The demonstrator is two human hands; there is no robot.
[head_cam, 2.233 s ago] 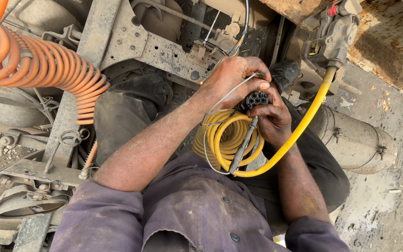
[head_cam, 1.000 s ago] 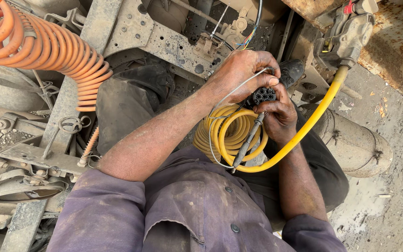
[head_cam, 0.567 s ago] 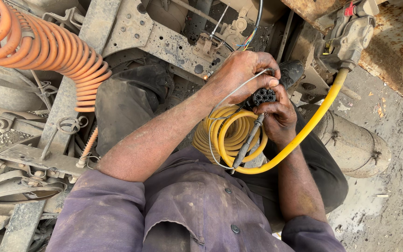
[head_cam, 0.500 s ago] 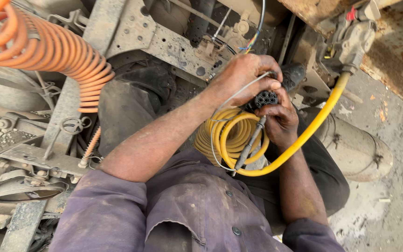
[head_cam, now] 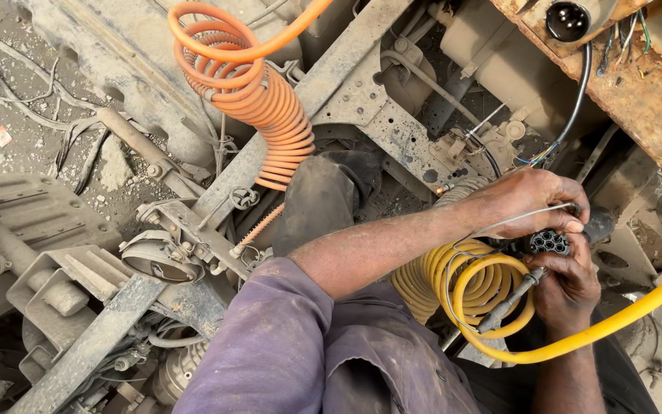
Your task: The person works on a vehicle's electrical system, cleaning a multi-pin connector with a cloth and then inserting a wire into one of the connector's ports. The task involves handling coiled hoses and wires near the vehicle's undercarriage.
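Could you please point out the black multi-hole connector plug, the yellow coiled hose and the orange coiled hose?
black multi-hole connector plug (head_cam: 549,242): head view, on its holed face.
yellow coiled hose (head_cam: 478,285): head view, on the coils.
orange coiled hose (head_cam: 273,119): head view, mid-coil.

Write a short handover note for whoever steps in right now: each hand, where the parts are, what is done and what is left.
Left hand: closed over the top of the black plug, pinching a thin grey wire against it.
Right hand: under the plug, holding a screwdriver that slants down across the yellow coiled hose.
Nearby: orange coiled hose hangs at upper left; a round socket sits in the rusty panel at top right, loose coloured wires beside it.
Done: plug is in hand, its holes facing the camera.
Left: the grey wire looks not yet seated; whether other wires are fitted cannot be seen.
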